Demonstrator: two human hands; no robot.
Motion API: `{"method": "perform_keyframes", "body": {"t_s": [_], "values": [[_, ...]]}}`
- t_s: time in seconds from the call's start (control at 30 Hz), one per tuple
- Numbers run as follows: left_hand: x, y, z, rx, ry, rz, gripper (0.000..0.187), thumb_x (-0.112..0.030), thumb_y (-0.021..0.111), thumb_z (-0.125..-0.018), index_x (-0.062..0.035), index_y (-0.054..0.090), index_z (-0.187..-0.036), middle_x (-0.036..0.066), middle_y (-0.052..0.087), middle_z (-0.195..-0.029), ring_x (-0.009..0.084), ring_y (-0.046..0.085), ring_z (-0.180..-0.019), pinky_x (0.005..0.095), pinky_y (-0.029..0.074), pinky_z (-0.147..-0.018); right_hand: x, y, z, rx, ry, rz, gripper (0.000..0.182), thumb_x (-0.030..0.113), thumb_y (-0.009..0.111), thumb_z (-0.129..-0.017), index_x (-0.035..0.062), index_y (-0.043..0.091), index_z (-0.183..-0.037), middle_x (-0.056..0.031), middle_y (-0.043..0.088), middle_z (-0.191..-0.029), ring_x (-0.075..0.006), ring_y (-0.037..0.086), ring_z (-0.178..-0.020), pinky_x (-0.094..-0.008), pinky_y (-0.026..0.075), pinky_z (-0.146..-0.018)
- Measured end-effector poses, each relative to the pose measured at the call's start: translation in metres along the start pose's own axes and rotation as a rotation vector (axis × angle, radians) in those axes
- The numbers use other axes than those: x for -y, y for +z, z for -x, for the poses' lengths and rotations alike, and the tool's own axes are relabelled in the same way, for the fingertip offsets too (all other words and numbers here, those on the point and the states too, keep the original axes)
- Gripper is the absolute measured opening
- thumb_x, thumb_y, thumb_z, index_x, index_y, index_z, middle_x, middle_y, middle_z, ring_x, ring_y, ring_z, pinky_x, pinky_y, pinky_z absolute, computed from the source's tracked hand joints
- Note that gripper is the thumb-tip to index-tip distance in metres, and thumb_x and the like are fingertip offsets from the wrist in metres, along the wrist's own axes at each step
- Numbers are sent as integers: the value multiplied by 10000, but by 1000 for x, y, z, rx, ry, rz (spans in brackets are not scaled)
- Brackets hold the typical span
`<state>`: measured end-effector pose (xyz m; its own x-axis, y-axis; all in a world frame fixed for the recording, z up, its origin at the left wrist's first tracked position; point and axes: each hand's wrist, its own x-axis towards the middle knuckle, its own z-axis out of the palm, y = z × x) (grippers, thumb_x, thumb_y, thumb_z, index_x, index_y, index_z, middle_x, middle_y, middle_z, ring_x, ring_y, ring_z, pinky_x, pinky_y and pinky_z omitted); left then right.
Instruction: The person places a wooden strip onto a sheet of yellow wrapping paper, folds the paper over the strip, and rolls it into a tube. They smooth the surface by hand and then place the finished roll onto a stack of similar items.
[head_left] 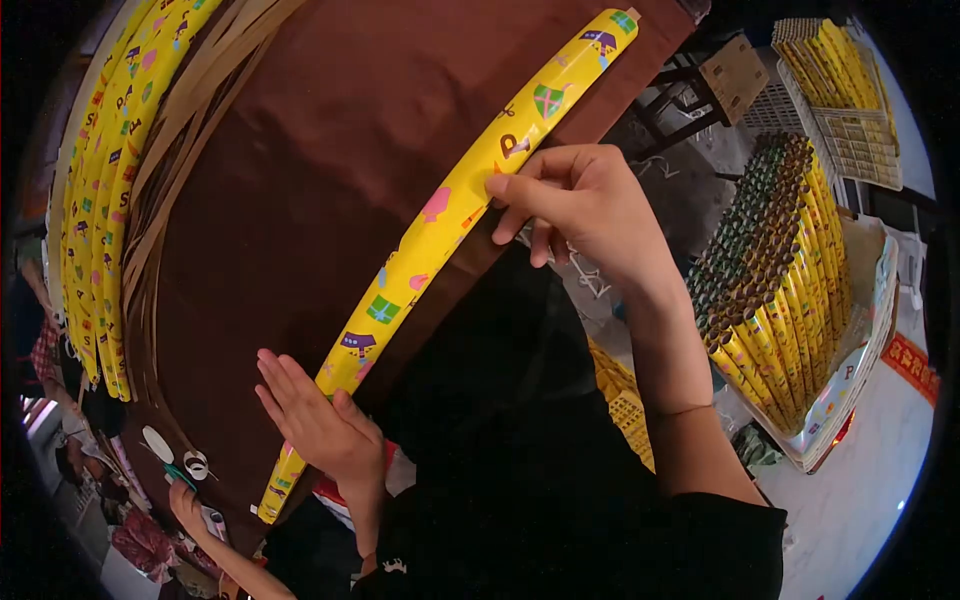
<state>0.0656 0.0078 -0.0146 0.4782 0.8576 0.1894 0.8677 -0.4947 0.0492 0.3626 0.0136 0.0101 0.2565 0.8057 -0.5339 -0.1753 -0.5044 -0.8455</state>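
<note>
A long tube wrapped in glossy yellow printed paper lies diagonally across a dark brown covered table, small pale tabs showing at both ends. My left hand lies flat over its lower part, fingers stretched out and together. At the middle of the tube's near edge, my right hand has its thumb tip and bent index finger brought together on the wrapping. Its other fingers hang curled below the edge. Whether a loose paper edge is in the pinch cannot be seen.
Yellow wrapped tubes and brown strips lie at left. Another person's hand is near green-handled scissors and a tape roll. A crate of upright tubes, a wooden stool and stacked baskets stand at right.
</note>
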Motion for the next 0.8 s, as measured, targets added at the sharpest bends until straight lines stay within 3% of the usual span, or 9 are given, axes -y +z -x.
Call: {"method": "perform_keyframes", "body": {"t_s": [0.37, 0.43, 0.8], "values": [[-1, -2, -2, 13, -26, 51, 515, -269, 265, -1041, 85, 347, -1406, 269, 368, -1452, 393, 378, -1349, 520, 266, -1111, -3, -10, -3, 107, -11, 17, 255, 232, 637, -904, -19, 676, -886, -72, 695, -706, -61, 570, -467, -181, 419, -408], [0, -1, -3, -1, -24, 53, 515, -270, 264, -1041, 82, 348, -1407, 267, 365, -1455, 392, 379, -1348, 523, 266, -1110, -6, -10, -3, 85, -36, -2, 195, 170, 608, -895, -12, 675, -875, -85, 696, -703, -66, 580, -467, -169, 393, -414], [-2, 2, 0, -29, -16, -17, 511, -276, 267, -1042, 79, 371, -1395, 265, 384, -1444, 394, 392, -1340, 526, 280, -1101, -4, 7, 1, -72, -3, 23, 177, 161, 632, -874, -12, 660, -854, -74, 677, -675, -75, 608, -525, -177, 410, -449]]}}
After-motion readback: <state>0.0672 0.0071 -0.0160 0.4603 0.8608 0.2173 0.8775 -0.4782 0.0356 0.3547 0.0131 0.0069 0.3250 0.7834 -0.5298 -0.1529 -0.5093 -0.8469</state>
